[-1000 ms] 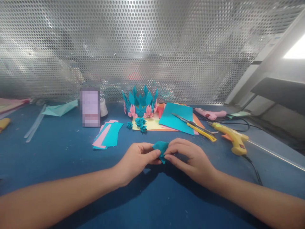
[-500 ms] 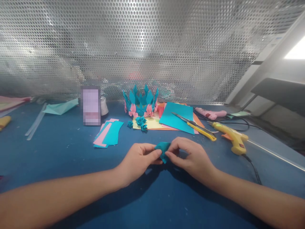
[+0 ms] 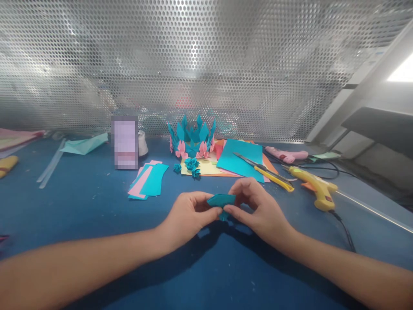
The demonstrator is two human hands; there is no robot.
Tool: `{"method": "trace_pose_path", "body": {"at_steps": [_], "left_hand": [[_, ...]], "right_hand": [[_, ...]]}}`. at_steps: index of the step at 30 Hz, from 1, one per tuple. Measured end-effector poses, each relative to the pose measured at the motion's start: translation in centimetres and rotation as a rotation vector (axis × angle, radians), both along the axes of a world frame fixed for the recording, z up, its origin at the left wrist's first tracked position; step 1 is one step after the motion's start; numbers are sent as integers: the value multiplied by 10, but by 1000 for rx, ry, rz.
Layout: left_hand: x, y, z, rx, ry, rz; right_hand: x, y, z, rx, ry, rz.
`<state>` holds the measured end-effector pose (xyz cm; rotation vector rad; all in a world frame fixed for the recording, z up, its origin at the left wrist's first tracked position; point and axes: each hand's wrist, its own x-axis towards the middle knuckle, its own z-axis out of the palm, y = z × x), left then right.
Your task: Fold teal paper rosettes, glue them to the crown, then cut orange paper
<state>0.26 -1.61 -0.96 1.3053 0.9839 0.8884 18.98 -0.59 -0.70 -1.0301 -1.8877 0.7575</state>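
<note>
A small folded piece of teal paper (image 3: 221,199) is held between both hands, a little above the blue table. My left hand (image 3: 190,212) pinches its left side, thumb in front and fingers behind. On the right side, my right hand (image 3: 258,206) grips it the same way, its thumb tip close to the other thumb. Part of the paper shows below the thumbs; the rest is hidden by the fingers. Beyond the hands lie several small teal paper flowers (image 3: 192,163), and behind them stands a teal paper crown (image 3: 192,137) with pink paper flowers.
Teal and pink paper strips (image 3: 149,181) lie left. To the right are stacked sheets (image 3: 241,155), a yellow utility knife (image 3: 274,177), a yellow glue gun (image 3: 316,187) with its cord and a pink glue gun (image 3: 286,154). A blurred-out upright panel (image 3: 124,144) stands beside a thread spool (image 3: 142,144).
The teal paper has been turned and folded: it now shows a flat, wide upper edge instead of a pointed shape. My right fingers have risen and curled over behind it.
</note>
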Motion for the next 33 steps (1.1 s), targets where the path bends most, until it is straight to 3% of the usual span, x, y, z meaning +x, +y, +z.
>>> {"method": "trace_pose_path", "body": {"at_steps": [7, 15, 24, 33], "left_hand": [[2, 3, 1, 11, 19, 3], [4, 0, 4, -30, -144, 77], [6, -5, 9, -134, -215, -30], [4, -3, 11, -171, -238, 6]], "right_hand": [[-6, -2, 7, -210, 2, 18], [-11, -9, 11, -509, 127, 40], [-12, -12, 9, -538, 216, 51], [-9, -12, 10, -459, 203, 111]]}}
